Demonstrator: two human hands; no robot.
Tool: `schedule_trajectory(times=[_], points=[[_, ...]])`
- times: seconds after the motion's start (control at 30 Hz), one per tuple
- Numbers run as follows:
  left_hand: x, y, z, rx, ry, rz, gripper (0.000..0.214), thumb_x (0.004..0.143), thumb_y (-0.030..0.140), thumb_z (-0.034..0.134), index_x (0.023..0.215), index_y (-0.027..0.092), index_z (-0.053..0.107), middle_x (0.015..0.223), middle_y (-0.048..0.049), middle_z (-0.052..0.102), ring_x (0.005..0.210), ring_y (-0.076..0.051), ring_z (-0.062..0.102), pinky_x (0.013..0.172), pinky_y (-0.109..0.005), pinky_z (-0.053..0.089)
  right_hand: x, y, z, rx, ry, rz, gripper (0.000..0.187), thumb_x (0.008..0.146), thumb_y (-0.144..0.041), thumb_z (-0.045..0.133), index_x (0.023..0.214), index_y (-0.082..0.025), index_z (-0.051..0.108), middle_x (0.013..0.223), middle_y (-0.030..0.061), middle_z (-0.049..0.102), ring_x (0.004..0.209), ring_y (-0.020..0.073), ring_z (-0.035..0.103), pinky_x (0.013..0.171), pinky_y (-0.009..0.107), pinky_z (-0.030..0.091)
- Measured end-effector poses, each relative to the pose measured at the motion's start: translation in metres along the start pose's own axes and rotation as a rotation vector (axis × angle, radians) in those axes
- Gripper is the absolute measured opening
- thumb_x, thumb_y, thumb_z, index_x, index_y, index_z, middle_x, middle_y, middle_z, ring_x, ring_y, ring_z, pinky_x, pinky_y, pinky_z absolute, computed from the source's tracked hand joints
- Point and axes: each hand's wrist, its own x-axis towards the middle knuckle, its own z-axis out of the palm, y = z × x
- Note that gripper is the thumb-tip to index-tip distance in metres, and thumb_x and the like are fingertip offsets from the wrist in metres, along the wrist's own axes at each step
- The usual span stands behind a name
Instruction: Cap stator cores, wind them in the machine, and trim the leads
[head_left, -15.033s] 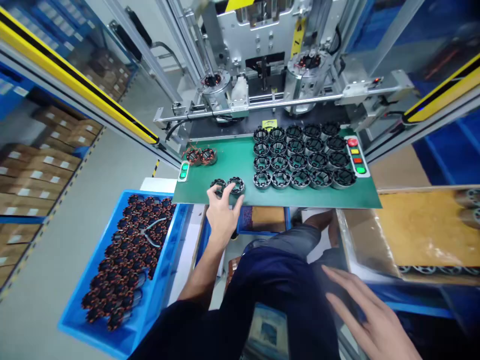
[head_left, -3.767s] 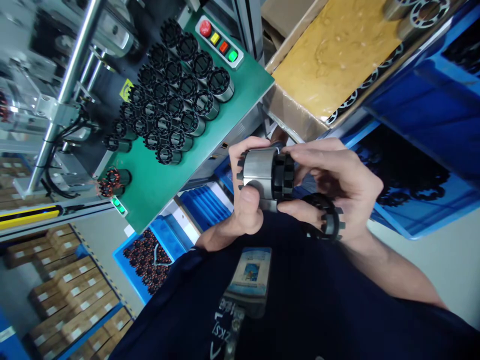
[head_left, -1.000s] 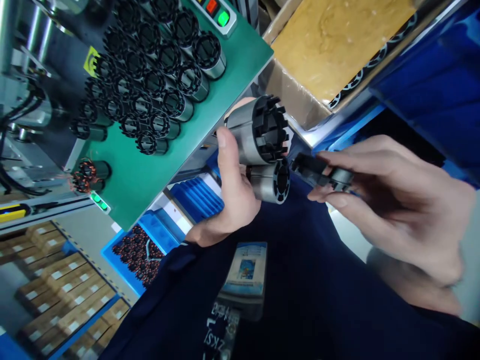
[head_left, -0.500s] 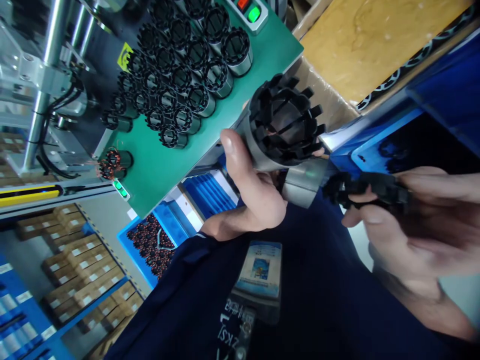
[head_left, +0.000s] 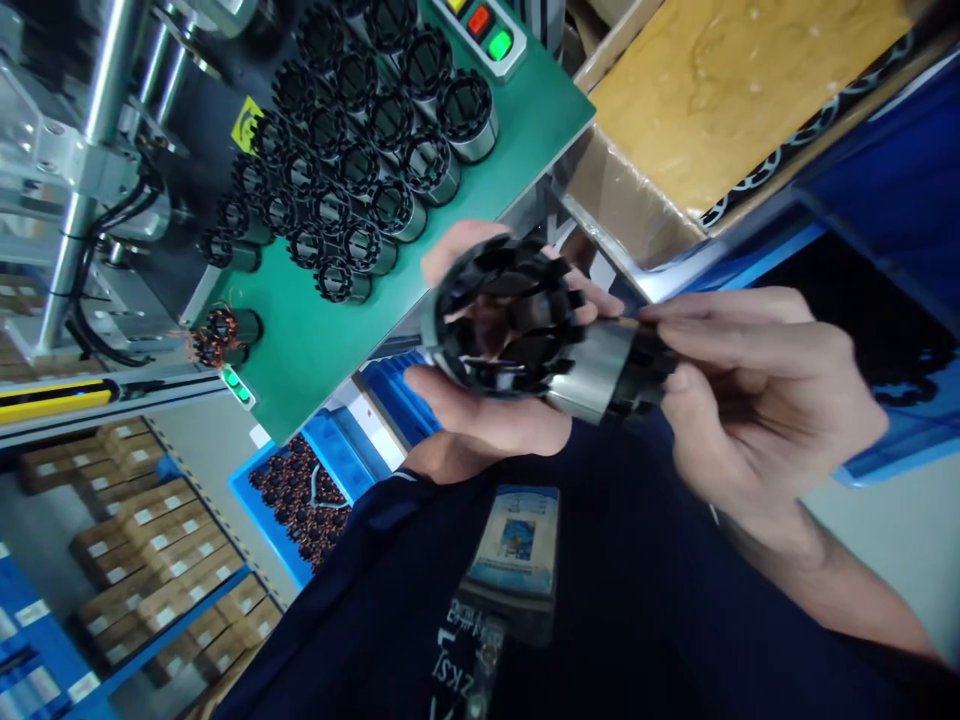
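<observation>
My left hand [head_left: 495, 425] is wrapped around a motor stator core [head_left: 559, 300] with a black toothed plastic end, its open bore facing me. Beside it, seemingly in the same hand, lies a second stator core [head_left: 592, 372], bare metal on its side. My right hand [head_left: 765, 390] pinches a black plastic insulator ring [head_left: 643, 375] between thumb and fingers. That ring sits against the right end of the second core; how far it is seated cannot be made out. Fingers behind the cores are partly hidden.
Several black-ended stator cores [head_left: 360, 165] stand on a green bench [head_left: 300, 350], near copper-wound ones [head_left: 217, 335]. A button box [head_left: 487, 35] sits at its edge. Right are a cardboard box [head_left: 630, 210] and a blue bin [head_left: 862, 470]; wound parts fill a blue crate [head_left: 247, 490].
My right hand has moved left, bringing the insulator ring against the second core's end. My left hand has shifted slightly left and down, turning the first core's bore more toward me.
</observation>
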Motion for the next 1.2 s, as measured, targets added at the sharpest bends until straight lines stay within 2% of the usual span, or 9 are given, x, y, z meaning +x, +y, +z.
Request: schedule_trajectory(times=[0.07, 0.13, 0.37, 0.57, 0.67, 0.77, 0.9, 1.03, 1.2], points=[[0.007, -0.006, 0.016, -0.154, 0.145, 0.292, 0.08, 0.111, 0.096, 0.01, 0.108, 0.027, 0.051, 0.075, 0.0051, 0.031, 0.05, -0.012, 0.033, 0.044, -0.033, 0.03, -0.001, -0.001, -0.004, 0.002, -0.019, -0.017, 0.076, 0.083, -0.055, 0.107, 0.153, -0.039, 0.083, 0.141, 0.0075, 0.078, 0.107, 0.0314, 0.086, 0.066, 0.043, 0.081], [0.012, -0.011, 0.026, -0.228, 0.192, 0.433, 0.082, 0.113, 0.09, -0.004, 0.109, 0.029, 0.051, 0.073, 0.0037, 0.031, 0.051, -0.016, 0.028, 0.043, -0.037, 0.021, -0.001, -0.002, -0.005, -0.002, -0.016, -0.071, 0.081, 0.082, -0.05, 0.108, 0.157, -0.035, 0.082, 0.139, 0.0096, 0.08, 0.104, 0.0292, 0.084, 0.059, 0.037, 0.078], [0.015, -0.009, 0.003, -0.08, 0.083, 0.383, 0.089, 0.104, 0.098, -0.007, 0.12, 0.036, 0.054, 0.079, 0.0002, 0.031, 0.061, -0.024, 0.031, 0.055, -0.043, 0.032, 0.004, -0.005, 0.006, -0.013, -0.014, -0.093, 0.079, 0.084, -0.034, 0.107, 0.159, -0.035, 0.081, 0.137, 0.01, 0.081, 0.102, 0.0266, 0.08, 0.06, 0.036, 0.076], [0.011, -0.003, -0.027, 0.064, -0.106, 0.36, 0.067, 0.111, 0.097, 0.02, 0.133, 0.038, 0.045, 0.086, 0.0008, 0.042, 0.07, -0.023, 0.049, 0.064, -0.04, 0.052, 0.0, -0.008, 0.004, 0.056, -0.062, 0.01, 0.095, 0.079, -0.025, 0.108, 0.167, -0.041, 0.074, 0.141, 0.0049, 0.081, 0.099, 0.0267, 0.082, 0.063, 0.039, 0.079], [0.006, 0.005, -0.037, 0.168, -0.091, 0.281, 0.072, 0.107, 0.101, 0.038, 0.134, 0.035, 0.04, 0.09, 0.0027, 0.046, 0.077, -0.019, 0.059, 0.072, -0.038, 0.063, 0.001, -0.008, 0.005, 0.114, -0.048, 0.022, 0.106, 0.078, -0.02, 0.107, 0.172, -0.046, 0.066, 0.151, 0.0023, 0.081, 0.104, 0.0274, 0.085, 0.063, 0.038, 0.079], [0.004, 0.009, -0.041, 0.211, -0.084, 0.269, 0.073, 0.106, 0.101, 0.045, 0.134, 0.033, 0.042, 0.092, 0.0032, 0.048, 0.08, -0.018, 0.063, 0.076, -0.037, 0.066, 0.002, -0.007, 0.007, 0.074, -0.06, -0.051, 0.091, 0.081, -0.017, 0.102, 0.165, -0.042, 0.074, 0.149, 0.0029, 0.084, 0.113, 0.0304, 0.088, 0.062, 0.038, 0.078], [0.009, 0.004, -0.038, 0.244, -0.09, 0.483, 0.059, 0.117, 0.089, 0.029, 0.127, 0.034, 0.048, 0.09, 0.0021, 0.042, 0.076, -0.017, 0.052, 0.07, -0.03, 0.062, 0.001, -0.006, 0.007, 0.025, -0.072, -0.129, 0.078, 0.086, -0.023, 0.101, 0.158, -0.039, 0.079, 0.15, 0.007, 0.083, 0.137, 0.0388, 0.083, 0.07, 0.045, 0.08], [0.018, -0.007, -0.029, 0.12, -0.014, 0.646, 0.042, 0.121, 0.073, 0.034, 0.135, 0.036, 0.05, 0.088, 0.0015, 0.033, 0.068, -0.018, 0.036, 0.053, -0.024, 0.055, -0.002, -0.01, 0.003, 0.084, -0.13, -0.091, 0.057, 0.089, -0.026, 0.104, 0.143, -0.036, 0.087, 0.154, 0.0094, 0.079, 0.138, 0.0356, 0.081, 0.086, 0.049, 0.082], [0.02, -0.009, -0.03, -0.059, -0.194, 0.734, 0.027, 0.122, 0.062, 0.036, 0.139, 0.042, 0.041, 0.088, 0.0024, 0.033, 0.069, -0.016, 0.041, 0.049, -0.017, 0.052, -0.005, -0.019, 0.005, 0.09, -0.12, -0.033, 0.041, 0.088, -0.014, 0.101, 0.121, -0.036, 0.091, 0.15, 0.0061, 0.081, 0.132, 0.031, 0.083, 0.082, 0.043, 0.081]])
